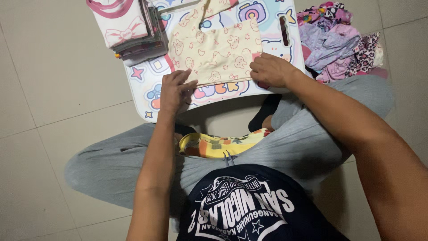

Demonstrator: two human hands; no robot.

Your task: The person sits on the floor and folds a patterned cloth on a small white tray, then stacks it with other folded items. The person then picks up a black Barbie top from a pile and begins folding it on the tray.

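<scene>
While the person sat cross-legged on the tiled floor (53, 89), both hands pressed on a cream garment (218, 53) printed with small animals, spread across the low surface (147, 96) with cartoon pictures. The left hand (175, 91) lay flat on the garment's lower left corner, its fingers (187, 85) held straight and close together, gripping nothing. The right hand (269, 70) rested at the lower right corner with fingers curled down onto the cloth. A stack of folded clothes (129, 29) sat on the surface's far left, a heap of unfolded clothes (339, 40) lay on the floor to the right, and a yellow patterned cloth (223, 145) rested in the lap.
</scene>
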